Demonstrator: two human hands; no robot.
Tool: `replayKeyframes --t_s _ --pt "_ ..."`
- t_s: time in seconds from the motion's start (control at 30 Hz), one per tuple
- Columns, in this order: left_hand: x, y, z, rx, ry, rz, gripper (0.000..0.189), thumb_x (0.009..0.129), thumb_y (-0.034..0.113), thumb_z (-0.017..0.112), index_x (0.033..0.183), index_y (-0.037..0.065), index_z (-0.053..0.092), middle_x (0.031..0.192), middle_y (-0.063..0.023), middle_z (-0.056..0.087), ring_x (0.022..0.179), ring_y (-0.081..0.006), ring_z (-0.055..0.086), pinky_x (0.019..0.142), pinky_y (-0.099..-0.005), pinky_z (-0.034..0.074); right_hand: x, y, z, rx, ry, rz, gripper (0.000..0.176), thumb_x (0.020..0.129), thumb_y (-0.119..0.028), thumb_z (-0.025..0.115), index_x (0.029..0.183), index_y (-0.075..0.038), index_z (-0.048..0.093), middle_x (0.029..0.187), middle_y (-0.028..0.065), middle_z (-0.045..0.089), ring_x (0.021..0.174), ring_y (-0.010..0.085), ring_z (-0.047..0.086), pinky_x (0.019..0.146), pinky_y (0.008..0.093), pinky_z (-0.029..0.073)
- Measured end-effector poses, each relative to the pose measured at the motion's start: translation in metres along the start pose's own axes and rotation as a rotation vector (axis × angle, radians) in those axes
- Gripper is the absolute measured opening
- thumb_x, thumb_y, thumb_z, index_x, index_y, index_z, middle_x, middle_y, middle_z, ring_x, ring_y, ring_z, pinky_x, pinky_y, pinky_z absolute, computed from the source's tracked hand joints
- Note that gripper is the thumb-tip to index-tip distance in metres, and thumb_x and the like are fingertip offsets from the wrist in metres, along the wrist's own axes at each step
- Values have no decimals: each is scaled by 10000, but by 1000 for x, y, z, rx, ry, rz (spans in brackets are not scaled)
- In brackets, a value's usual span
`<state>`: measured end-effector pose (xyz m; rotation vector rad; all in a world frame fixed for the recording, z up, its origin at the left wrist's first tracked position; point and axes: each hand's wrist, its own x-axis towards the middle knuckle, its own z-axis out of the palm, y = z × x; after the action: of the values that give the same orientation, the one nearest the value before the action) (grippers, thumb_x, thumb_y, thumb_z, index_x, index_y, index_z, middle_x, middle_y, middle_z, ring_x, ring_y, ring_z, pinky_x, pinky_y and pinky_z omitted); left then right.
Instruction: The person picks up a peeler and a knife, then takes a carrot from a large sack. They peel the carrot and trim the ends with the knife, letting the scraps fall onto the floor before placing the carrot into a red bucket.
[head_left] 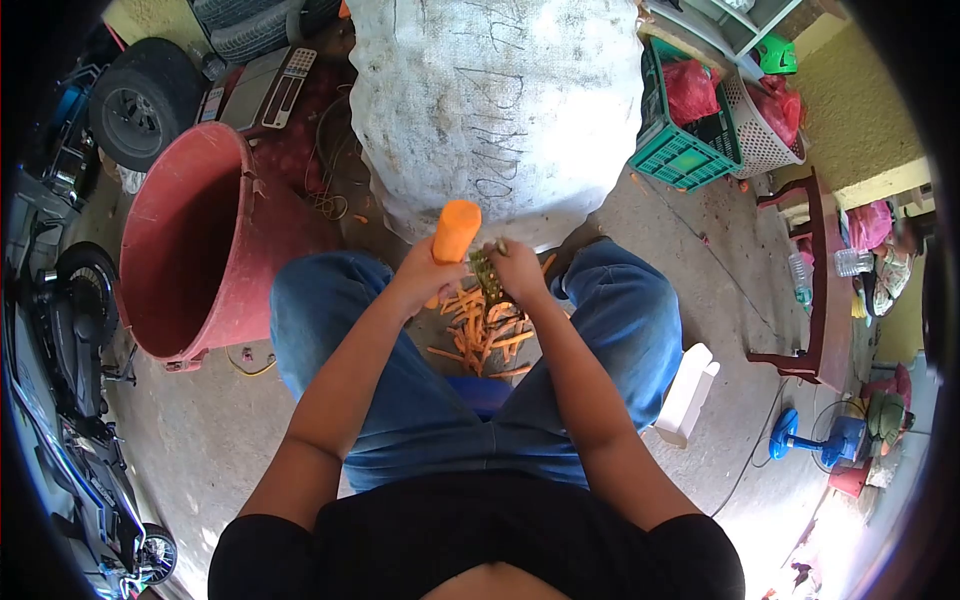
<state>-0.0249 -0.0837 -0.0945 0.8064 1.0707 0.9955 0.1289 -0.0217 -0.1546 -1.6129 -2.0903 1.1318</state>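
Observation:
Between my knees, my left hand is wrapped around the lower part of a thick, peeled orange carrot, its blunt end pointing up and away from me. Close beside it on the right, my right hand is closed on a flat, greenish tool with dark flecks; I cannot tell its exact kind. The tool sits right by the carrot's lower part. Below both hands, a heap of orange peel strips lies on the floor. Part of a blue thing shows at my seat.
A large white woven sack stands in front. At left are a red tub, a tyre and a motorbike. A green crate, white basket, wooden frame, white carton and blue fan are at right.

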Motion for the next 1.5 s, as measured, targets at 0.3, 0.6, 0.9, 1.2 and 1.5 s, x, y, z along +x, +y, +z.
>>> replayKeyframes --t_s 0.3,0.6,0.9,1.2,1.5 --pt "7 3 2 237 153 -54 159 661 -2 514 795 34 437 507 -4 408 354 -84 378 349 -228 309 -22 -33 -30 -4 125 -166 330 799 -297 504 706 19 505 598 219 509 601 387 503 538 407 381" --pt "6 8 4 341 177 -92 187 650 18 520 823 36 453 537 -1 424 372 -77 384 353 -223 316 -20 -31 -30 -150 116 -180 245 757 -255 526 747 -10 522 633 211 545 651 376 537 596 437 427" --pt "-3 8 1 369 61 -105 224 651 36 548 867 31 488 568 12 449 408 -55 404 365 -211 321 -2 -8 -20 -61 172 55 257 760 -262 513 749 -10 559 689 218 561 680 386 540 634 449 431" --pt "-10 15 -1 317 -137 -160 332 662 60 554 987 9 511 606 -4 494 445 -60 431 409 -209 350 6 12 -10 -46 136 41 320 788 -298 478 741 9 557 690 225 554 702 397 528 644 449 410" --pt "2 6 -4 333 125 -111 178 648 43 543 816 35 486 511 9 420 369 -59 384 346 -209 306 -23 -36 -35 60 160 -168 300 783 -276 526 700 12 528 600 225 507 604 398 497 537 420 392"
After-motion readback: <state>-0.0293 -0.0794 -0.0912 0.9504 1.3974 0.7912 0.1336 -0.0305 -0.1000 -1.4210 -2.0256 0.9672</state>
